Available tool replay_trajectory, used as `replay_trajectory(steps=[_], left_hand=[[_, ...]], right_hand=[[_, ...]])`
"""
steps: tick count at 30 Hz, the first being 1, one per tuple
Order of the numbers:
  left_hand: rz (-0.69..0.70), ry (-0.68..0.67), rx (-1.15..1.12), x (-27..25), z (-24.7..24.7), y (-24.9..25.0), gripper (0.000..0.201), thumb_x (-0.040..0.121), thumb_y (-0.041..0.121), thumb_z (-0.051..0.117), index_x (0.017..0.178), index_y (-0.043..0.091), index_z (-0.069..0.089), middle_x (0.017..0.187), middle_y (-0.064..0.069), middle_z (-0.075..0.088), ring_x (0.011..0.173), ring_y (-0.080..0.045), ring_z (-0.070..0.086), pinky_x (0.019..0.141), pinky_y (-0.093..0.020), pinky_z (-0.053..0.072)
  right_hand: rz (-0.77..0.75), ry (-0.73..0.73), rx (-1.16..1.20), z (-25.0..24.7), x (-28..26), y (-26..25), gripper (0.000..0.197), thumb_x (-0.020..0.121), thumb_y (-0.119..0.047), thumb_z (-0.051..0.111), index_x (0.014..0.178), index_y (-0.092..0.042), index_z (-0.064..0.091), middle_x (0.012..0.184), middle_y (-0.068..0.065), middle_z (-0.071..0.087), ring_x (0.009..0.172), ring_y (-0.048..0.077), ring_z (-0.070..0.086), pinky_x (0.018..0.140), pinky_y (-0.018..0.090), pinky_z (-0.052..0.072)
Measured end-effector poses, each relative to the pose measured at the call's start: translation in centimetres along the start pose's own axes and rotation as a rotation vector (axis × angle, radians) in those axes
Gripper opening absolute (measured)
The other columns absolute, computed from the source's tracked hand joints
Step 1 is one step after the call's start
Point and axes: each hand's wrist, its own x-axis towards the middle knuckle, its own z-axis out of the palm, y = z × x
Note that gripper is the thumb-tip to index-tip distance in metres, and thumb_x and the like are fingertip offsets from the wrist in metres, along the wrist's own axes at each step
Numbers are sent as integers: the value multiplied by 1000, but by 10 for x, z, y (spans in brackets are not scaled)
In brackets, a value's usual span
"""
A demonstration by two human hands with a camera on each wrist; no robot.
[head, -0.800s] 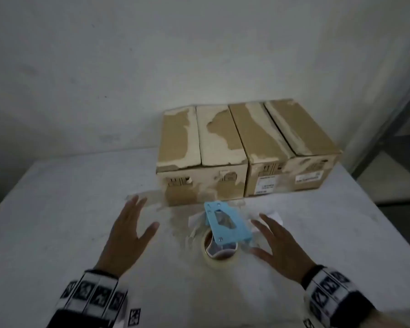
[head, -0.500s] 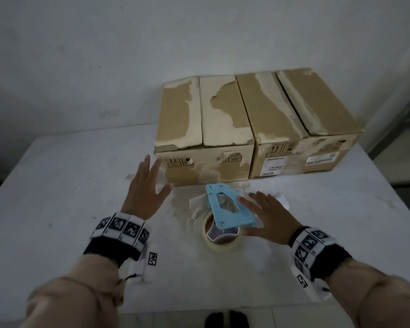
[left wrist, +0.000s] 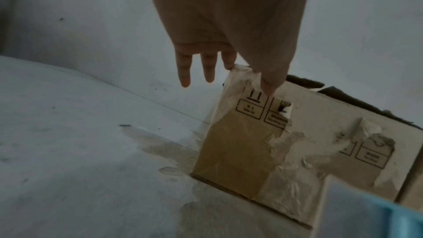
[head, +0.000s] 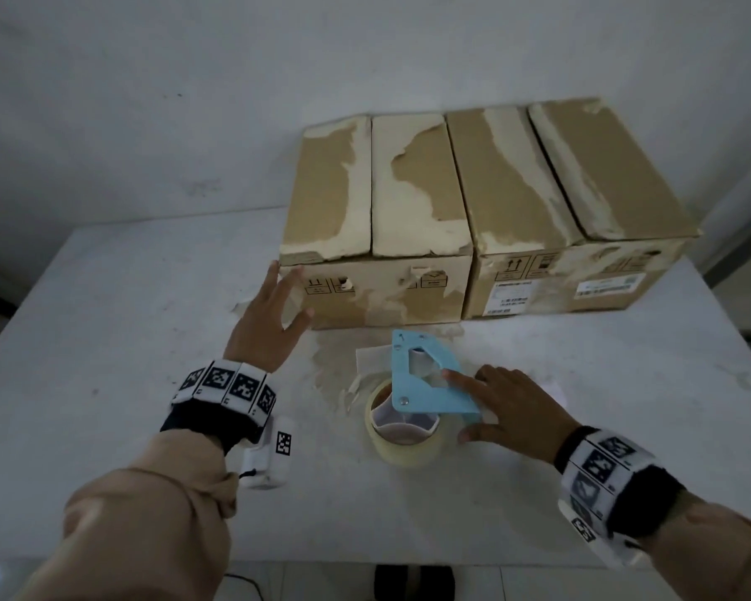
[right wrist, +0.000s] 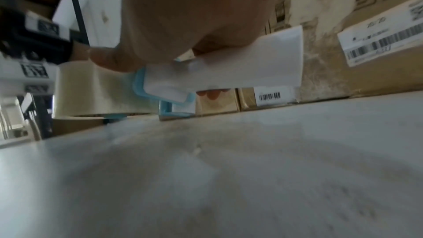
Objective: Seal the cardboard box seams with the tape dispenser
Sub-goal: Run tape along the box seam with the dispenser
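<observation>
Two brown cardboard boxes stand side by side at the back of the white table [head: 105, 383]: the left box [head: 378, 219] and the right box [head: 560, 197], both with torn pale tape residue and an open top seam. In front of them lies the blue tape dispenser [head: 421, 383] with its clear tape roll [head: 404, 444]. My right hand [head: 465, 405] grips the dispenser from the right, index finger on the blue plate, thumb at its near corner. My left hand [head: 285, 297] is spread, its fingers [left wrist: 185, 71] straight at the left box's front upper-left corner [left wrist: 238, 71].
Peeled tape scraps and a stain [head: 334, 362] lie on the table between box and dispenser. A small white marked device [head: 269, 461] hangs under my left wrist. The wall stands close behind the boxes; the table's near edge [head: 365, 561] is just below my arms.
My left hand moved forward to the left box's corner. My right hand slid left onto the dispenser and closed on it. The view moved closer.
</observation>
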Motion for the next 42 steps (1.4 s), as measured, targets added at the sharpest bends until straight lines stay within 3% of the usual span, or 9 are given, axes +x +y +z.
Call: replay_trajectory(steps=[6,9,14,21,24,27,31,36,42], left_hand=[[39,33,24,7,-14,-3,50,92,28,50,139,22,37,153,-3,27,136,-25,35,107,-44,35],[28,132,-27,13,-19,5,50,91,24,54,137,14,39,147,-8,34,131,-27,40,102,-43,37],[62,15,-19,39,-22,14,71,85,53,48,145,24,24,157,-6,12,142,-25,20,110,-43,28],[27,-61,-5,75,-16,23,57,96,41,37,147,27,18,158,-4,1,145,-26,8,116,-44,18],[64,-108,54,81,-15,23,57,95,37,41,147,24,20,158,-5,3,145,-25,1,116,-41,12],[254,-116,86,80,-15,14,67,73,27,74,129,11,41,144,-15,29,132,-41,32,101,-55,38],[167,-49,122,77,-4,6,67,87,55,35,144,20,30,156,-9,14,143,-30,13,117,-44,18],[150,-5,151,62,-8,-1,67,84,64,25,132,23,48,141,-13,41,117,-39,45,95,-44,41],[462,143,255,13,-23,-13,45,90,43,34,81,15,68,71,-5,63,50,-23,58,47,-28,45]], right_hand=[[127,171,492,-58,-26,-28,71,65,-88,27,127,-55,22,121,-12,51,99,9,54,78,24,48],[146,308,783,-80,-24,-33,54,65,-87,34,115,-67,31,108,-28,58,90,1,58,73,17,50],[191,464,1056,-98,6,-28,67,67,-62,60,111,-12,46,71,-14,60,56,6,51,53,23,45],[229,705,1073,-121,62,-36,69,70,-63,61,116,-13,48,81,-16,64,64,-2,59,59,16,49],[289,761,1090,-126,86,-41,85,65,-73,57,118,-7,46,82,2,58,54,8,55,50,22,48],[332,813,1107,-128,105,-43,97,55,-80,58,119,-8,43,78,6,55,49,13,53,48,25,49],[409,847,1093,-128,120,-43,108,49,-84,57,121,-7,38,88,8,59,50,13,59,49,25,50],[423,895,1053,-125,131,-45,105,53,-87,50,129,-14,43,115,5,62,88,17,64,72,27,53],[427,923,1158,-113,140,-54,118,48,-88,53,137,-13,34,124,5,57,101,17,61,84,34,51]])
